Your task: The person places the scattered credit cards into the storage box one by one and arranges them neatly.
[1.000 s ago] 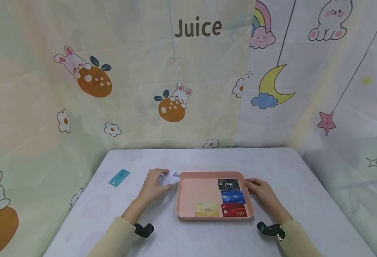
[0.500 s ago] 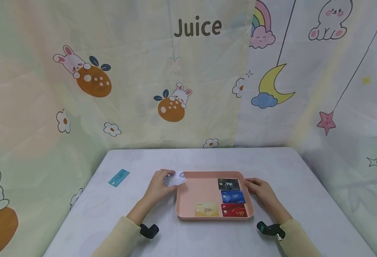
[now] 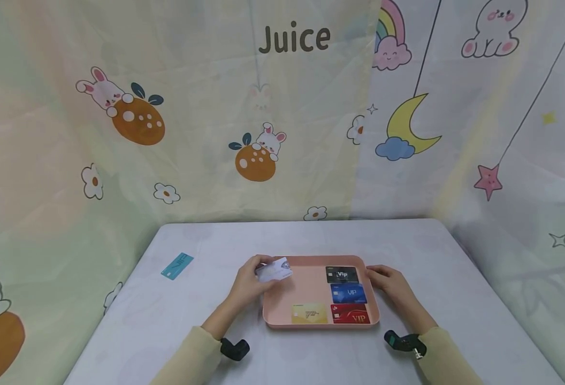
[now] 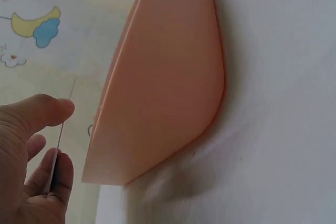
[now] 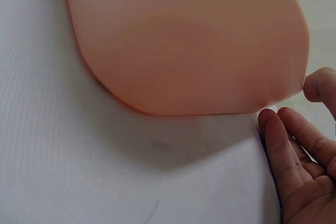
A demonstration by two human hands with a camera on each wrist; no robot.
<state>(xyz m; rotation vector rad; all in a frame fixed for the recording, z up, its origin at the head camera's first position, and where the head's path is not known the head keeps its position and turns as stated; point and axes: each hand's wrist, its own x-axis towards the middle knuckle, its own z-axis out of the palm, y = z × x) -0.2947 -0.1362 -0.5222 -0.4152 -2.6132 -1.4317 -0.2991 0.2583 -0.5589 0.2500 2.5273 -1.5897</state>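
In the head view my left hand point(image 3: 245, 284) pinches a white card point(image 3: 275, 271) over the left side of the pink tray point(image 3: 306, 290). The left wrist view shows this card point(image 4: 59, 139) edge-on between thumb and fingers, near the tray's outer wall point(image 4: 157, 72). At the tray's right edge, my right hand point(image 3: 394, 284) holds the rim, with its thumb point(image 5: 317, 85) at the upper rim and its fingertips point(image 5: 269, 116) low against the side. Inside the tray lie a black card point(image 3: 342, 275), a blue card point(image 3: 349, 293), a red card point(image 3: 350, 314) and a yellow card point(image 3: 309, 314).
A teal card point(image 3: 177, 266) lies alone on the white-covered table point(image 3: 205, 238) at the back left. Printed cloth point(image 3: 205, 107) with bunnies and oranges hangs behind and on both sides. Each forearm wears a black wrist device, such as the left one point(image 3: 235, 349).
My left hand has carried the white card to the right, from beside the tray's left edge to over the tray. The right hand and the other cards have stayed in place.
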